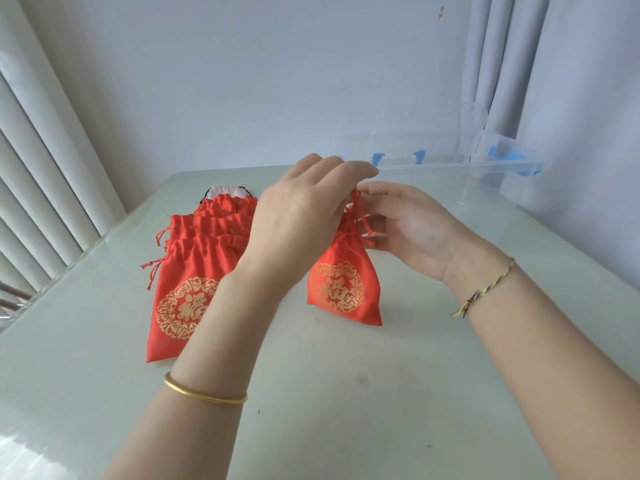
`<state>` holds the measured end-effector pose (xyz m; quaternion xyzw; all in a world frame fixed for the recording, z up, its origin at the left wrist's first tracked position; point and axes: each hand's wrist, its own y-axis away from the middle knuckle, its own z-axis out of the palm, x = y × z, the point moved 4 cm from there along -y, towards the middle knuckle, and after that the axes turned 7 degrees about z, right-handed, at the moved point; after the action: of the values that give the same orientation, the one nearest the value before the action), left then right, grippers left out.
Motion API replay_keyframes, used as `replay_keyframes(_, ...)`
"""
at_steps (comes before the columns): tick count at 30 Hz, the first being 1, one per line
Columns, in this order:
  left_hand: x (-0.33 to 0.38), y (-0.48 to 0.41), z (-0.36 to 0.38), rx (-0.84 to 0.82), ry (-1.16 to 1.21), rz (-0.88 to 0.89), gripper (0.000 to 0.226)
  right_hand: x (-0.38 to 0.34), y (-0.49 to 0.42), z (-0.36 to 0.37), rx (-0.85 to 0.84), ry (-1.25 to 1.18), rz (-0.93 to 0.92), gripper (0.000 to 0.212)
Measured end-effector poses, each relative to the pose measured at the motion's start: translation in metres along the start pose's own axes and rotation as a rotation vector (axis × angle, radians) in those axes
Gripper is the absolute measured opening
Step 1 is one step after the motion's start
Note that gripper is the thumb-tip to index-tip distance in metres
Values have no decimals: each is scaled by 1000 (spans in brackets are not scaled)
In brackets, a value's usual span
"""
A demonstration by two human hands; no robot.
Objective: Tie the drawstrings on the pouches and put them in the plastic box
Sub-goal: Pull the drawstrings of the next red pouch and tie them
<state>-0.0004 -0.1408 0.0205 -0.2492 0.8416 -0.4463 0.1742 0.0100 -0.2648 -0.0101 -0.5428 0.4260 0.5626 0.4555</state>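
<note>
The grip sits at the neck of a red pouch (343, 289): the left hand (304, 216) arches over it from above, fingers curled down and pinching the top of the drawstring (360, 213), while the right hand (410, 233) comes in from the other side, palm turned towards me, fingers fairly straight and reaching to the same spot. Whether the right hand truly pinches the cord or only touches it, I cannot tell. Nearest me, a gold bangle (206, 393) circles the left forearm and a thin braided bracelet (485, 289) the right wrist, both arms stretched out over the pale green worktop (329, 410). The pouch is in the middle of the worktop, between the hands, neck gathered tight, its gold emblem facing me, its lower edge down at the surface and loose cord ends dangling across the right palm. Just left of it, partly behind the left arm, lies a stack (183, 289) of more red pouches, overlapping flat, with a pale pink one (227, 191) at the far end. Beyond the hands, at the back right, stands the clear plastic box (450, 164) with blue clips (379, 157), no pouch visible in it. Behind are a plain wall (259, 81), a curtain (502, 64) to the right and a blind (41, 150) to the left.
</note>
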Motion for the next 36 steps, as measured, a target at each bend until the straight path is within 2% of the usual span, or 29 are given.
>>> replay_keyframes(5, 6, -2, -2, 18, -206, 120, 32, -1, 0, 1, -23, 3, -13, 26)
replay_keyframes(9, 4, -2, 0, 3, -224, 106, 34, -1, -1, 1, -32, 11, -6, 20)
replay_keyframes(12, 2, -1, 2, -7, -179, 66, 36, 1, -1, 0, -5, 41, -14, 18)
replay_keyframes(16, -1, 0, 2, -8, -112, 8, 39, -3, 1, -6, 155, 183, -128, 15)
replay_keyframes(20, -3, 0, 3, 17, -113, -65, 37, -6, 2, -4, 173, 233, -181, 15)
replay_keyframes(23, -5, 1, 3, 41, -82, -118, 38, -4, 0, -3, 166, 184, -168, 22)
replay_keyframes(26, -8, 2, 2, 72, 68, -217, 36, -3, -1, -4, 164, 99, -132, 30)
replay_keyframes(29, -6, 3, 1, 114, 180, -274, 34, -2, -1, -3, 139, 82, -108, 25)
replay_keyframes(34, -4, 3, 1, 129, 240, -274, 34, 3, -3, 2, -14, 7, -34, 13)
replay_keyframes(36, -3, 2, 0, 143, 263, -279, 33, 4, -3, 3, -40, -16, -45, 16)
